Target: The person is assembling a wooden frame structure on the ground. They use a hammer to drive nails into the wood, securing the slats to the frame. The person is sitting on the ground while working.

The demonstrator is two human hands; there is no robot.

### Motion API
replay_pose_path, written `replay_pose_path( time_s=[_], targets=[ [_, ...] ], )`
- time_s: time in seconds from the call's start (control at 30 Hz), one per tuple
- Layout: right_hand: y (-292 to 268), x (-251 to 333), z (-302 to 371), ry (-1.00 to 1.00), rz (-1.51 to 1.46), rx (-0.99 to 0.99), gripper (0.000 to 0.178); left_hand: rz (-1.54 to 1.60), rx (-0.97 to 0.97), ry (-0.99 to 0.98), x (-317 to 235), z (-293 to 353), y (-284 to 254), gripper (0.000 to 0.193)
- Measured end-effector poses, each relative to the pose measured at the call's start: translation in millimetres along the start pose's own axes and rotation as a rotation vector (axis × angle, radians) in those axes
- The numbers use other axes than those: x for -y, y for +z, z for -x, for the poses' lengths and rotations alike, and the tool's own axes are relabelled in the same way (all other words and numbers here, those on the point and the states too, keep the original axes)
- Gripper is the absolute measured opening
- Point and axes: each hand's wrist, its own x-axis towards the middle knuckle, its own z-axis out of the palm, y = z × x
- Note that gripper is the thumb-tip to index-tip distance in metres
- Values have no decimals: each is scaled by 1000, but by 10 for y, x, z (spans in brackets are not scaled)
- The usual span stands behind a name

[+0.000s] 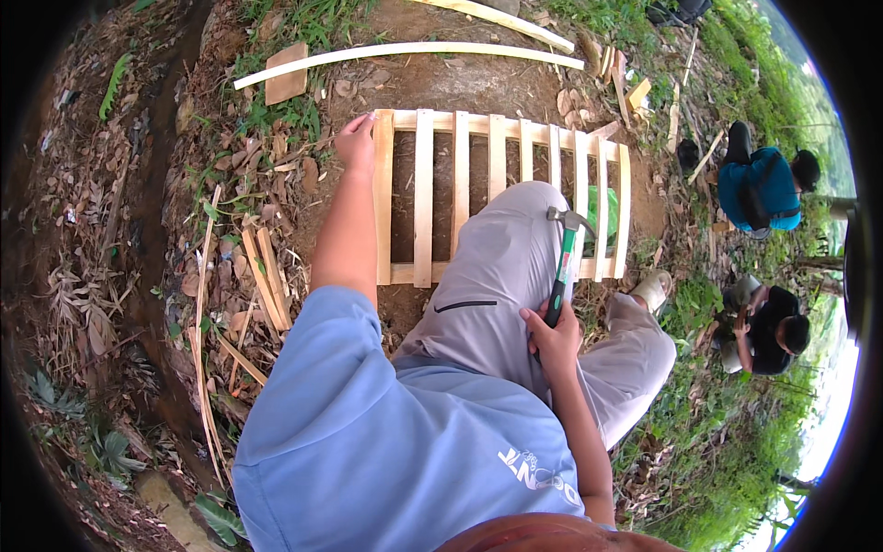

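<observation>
A slatted wooden frame [424, 198] of pale wood lies on the ground in front of me, several slats set across two long rails. My left hand [356, 145] grips its far left corner, at the top of the end slat; some of the fingers are hidden behind the wood. In my right hand [556, 340] is a claw hammer [563, 267] with a green and black handle, held near the handle's lower end. The hammer's metal head points away from me, above my bent knee and the frame's right part. My leg covers part of the near rail.
Two long pale wood strips [414, 49] lie beyond the frame, one over a flat brown board [286, 74]. Loose wood sticks [265, 276] lie to the left. A green item [602, 216] shows through the right slats. Two people [760, 189] sit off to the right.
</observation>
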Motion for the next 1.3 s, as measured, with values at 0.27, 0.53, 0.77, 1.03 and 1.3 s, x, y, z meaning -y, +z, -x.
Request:
replay_pose_path(
  time_s=[0.27,0.53,0.77,1.03,1.3],
  targets=[
    [-17,-73,-84,30,-12,-13,37,-158,-95,133,51,169,167,26],
    [65,11,-106,92,-19,-41,36,-227,-138,190,85,169,213,24],
    [87,-7,-139,88,-30,-52,35,-356,-134,279,153,123,142,24],
    [117,14,-103,94,8,-85,34,-382,-112,246,35,238,167,23],
    [116,-30,-123,100,21,-85,33,-397,-87,267,102,220,138,23]
  ],
)
